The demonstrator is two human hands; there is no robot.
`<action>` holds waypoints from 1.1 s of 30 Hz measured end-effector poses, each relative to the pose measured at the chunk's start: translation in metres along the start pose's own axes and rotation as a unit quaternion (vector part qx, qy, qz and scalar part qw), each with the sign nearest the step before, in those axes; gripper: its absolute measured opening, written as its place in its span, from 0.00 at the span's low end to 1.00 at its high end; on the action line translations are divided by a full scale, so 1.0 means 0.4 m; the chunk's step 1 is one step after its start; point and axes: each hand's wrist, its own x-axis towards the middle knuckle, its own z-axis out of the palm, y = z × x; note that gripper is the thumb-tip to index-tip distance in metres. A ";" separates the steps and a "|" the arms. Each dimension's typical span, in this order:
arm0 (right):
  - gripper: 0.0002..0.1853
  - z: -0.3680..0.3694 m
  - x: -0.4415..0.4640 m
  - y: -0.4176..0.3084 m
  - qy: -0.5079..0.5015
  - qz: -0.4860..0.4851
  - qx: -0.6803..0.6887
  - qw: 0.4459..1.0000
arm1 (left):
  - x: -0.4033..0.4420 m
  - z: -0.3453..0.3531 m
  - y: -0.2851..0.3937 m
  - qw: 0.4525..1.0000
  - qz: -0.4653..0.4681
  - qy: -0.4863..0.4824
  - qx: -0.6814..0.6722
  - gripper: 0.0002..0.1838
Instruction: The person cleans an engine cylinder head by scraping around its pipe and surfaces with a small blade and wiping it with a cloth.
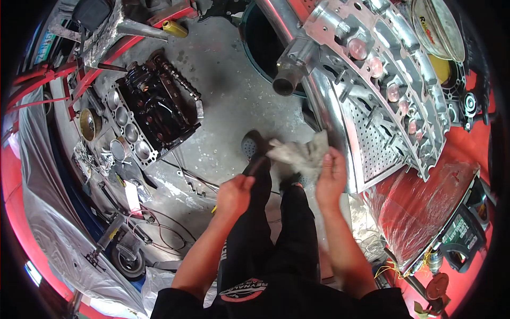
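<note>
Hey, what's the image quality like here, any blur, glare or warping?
All in the head view: wide-lens curvature with blackened corners; the cloth in the right hand looks smeared, probably by motion; glare streaks the curved metal edge; the engine block is dark but fairly sharp.

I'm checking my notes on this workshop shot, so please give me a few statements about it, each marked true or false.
1. The right hand holds a crumpled cloth. True.
2. The left hand grips the cloth too. False: the left hand is apart from it.
3. The engine block lies on the floor. True.
4. The sleeves are white. False: they are black.
5. Four round bores show in a row on the engine block. True.
</note>
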 end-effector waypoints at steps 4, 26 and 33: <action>0.11 -0.130 0.069 -0.047 -0.133 -0.350 -0.237 0.896 | -0.100 -0.168 0.145 0.977 0.062 0.204 0.018 0.07; 0.13 0.057 -0.072 -0.166 -0.215 -0.254 -0.049 0.942 | 0.023 -0.397 0.478 0.782 0.344 0.282 0.437 0.03; 0.24 0.094 -0.046 -0.210 -0.187 -0.287 -0.074 0.937 | 0.025 -0.414 0.517 0.781 0.346 0.221 0.471 0.04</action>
